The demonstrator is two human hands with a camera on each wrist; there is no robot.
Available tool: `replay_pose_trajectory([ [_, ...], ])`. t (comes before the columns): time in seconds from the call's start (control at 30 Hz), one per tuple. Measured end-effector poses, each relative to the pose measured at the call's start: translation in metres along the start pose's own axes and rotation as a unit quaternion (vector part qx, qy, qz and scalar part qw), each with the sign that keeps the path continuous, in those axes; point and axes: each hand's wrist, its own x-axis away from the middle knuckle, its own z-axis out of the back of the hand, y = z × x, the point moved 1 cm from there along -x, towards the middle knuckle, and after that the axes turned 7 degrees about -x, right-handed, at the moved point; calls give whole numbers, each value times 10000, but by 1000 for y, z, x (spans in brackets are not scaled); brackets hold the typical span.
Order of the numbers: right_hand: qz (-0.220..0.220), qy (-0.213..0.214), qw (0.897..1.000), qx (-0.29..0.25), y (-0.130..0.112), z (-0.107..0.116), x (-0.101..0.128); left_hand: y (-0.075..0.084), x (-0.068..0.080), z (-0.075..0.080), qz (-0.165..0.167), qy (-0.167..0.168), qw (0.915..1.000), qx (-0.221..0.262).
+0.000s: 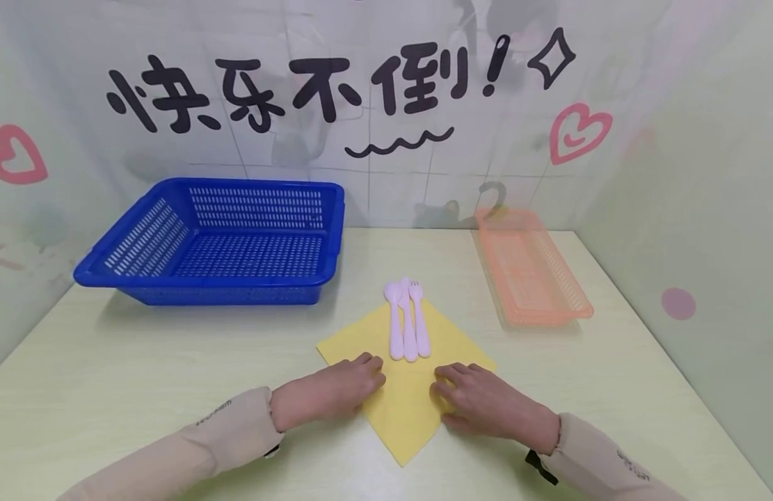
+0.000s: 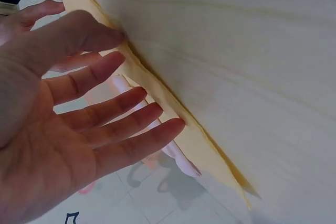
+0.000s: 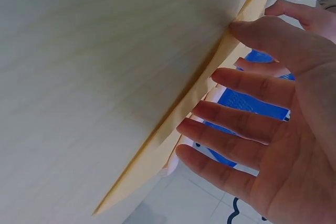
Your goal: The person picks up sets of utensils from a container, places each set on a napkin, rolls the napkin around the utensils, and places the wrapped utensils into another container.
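Note:
A yellow napkin [image 1: 403, 403] lies on the table turned like a diamond, one corner toward me. On its far half a pink spoon [image 1: 395, 320], a pink fork [image 1: 420, 321] and, between them, a third pink utensil [image 1: 409, 341] lie side by side; the middle one's head is partly hidden. My left hand [image 1: 347, 386] rests at the napkin's left edge, its fingertips [image 2: 176, 125] on the cloth and fingers nearly straight. At the right edge my right hand [image 1: 480, 402] touches the cloth likewise, fingers [image 3: 231, 116] extended and spread. Neither wrist view shows a hand holding any utensil.
A blue perforated basket [image 1: 204, 282] stands at the back left, its slotted inside facing me. At the back right sits a shallow orange basket [image 1: 574, 275]. Behind the table [image 1: 204, 362] rises a wall curtain [image 1: 336, 42] with black lettering and hearts.

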Motion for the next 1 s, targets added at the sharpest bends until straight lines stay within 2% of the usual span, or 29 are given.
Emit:
replay_pose_trajectory([
  [0.17, -32, -45, 10000, 36, 0, 1, -1, 0, -2, -2, 23, 298, 9991, -317],
  [0.27, -108, -193, 9998, -27, 0, 2, 0, -3, -3, -2, 16, 300, 9994, -169],
  [0.33, -182, -287, 9994, -87, 0, 3, 0, -6, -3, -1, 17, 263, 9996, 114],
  [0.43, -250, -312, 9991, -136, 1, 3, 1, -15, -3, -1, -16, 281, 9959, 861],
  [0.57, -243, -176, 9995, -90, 1, 2, 1, -27, -3, -3, -134, 438, 9810, 1886],
  [0.67, -227, 113, 9997, -72, 2, 0, -2, -36, -3, -4, -197, 525, 9694, 2389],
  [0.73, -196, 389, 9990, -62, 3, -1, -4, -41, -2, -4, -214, 557, 9635, 2608],
  [0.83, -237, 646, 9976, -18, 6, 0, -6, -44, -1, -4, -246, 608, 9594, 2742],
  [0.93, -445, 557, 9972, -208, 10, 1, -6, -44, 0, -3, -234, 579, 9572, 2825],
  [1.0, -607, 424, 9961, -478, 13, 2, -6, -42, 1, -3, -108, 327, 9547, 2956],
])
